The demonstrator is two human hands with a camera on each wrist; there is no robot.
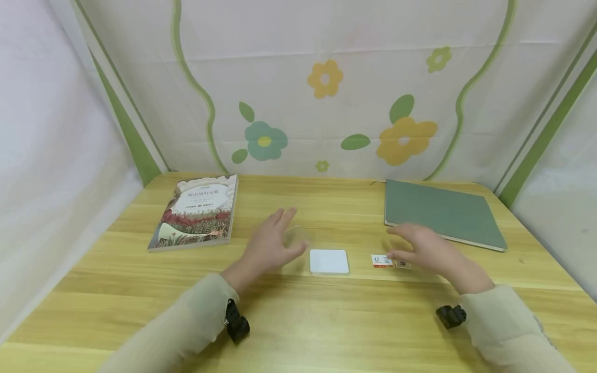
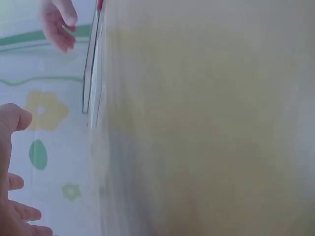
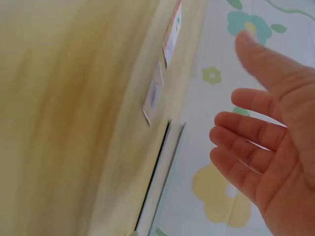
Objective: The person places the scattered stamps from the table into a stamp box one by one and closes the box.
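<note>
And there it is, the flat white rectangle [image 1: 329,261], lying on the wooden table [image 1: 326,326] between the two hands! It looks light, stiff and smooth, probably slippery on its face, so opposite edges seem the place to pinch. To its right, a printed card [image 1: 380,261] and, just beside that, a second card [image 1: 403,264]: thin, likely bendable, best taken by their rims. The right hand [image 1: 434,254] hovers over them, thumb and fingers apart, gripping nothing. Across the way, the left hand [image 1: 267,246], fingers spread, thumb near the white rectangle, no hold visible; a faint clear outline [image 1: 296,236] beside it is too blurred to name. Further out, an illustrated book [image 1: 198,210] at left, a green notebook [image 1: 440,212] at right, flowered curtain [image 1: 289,41] behind!
</note>
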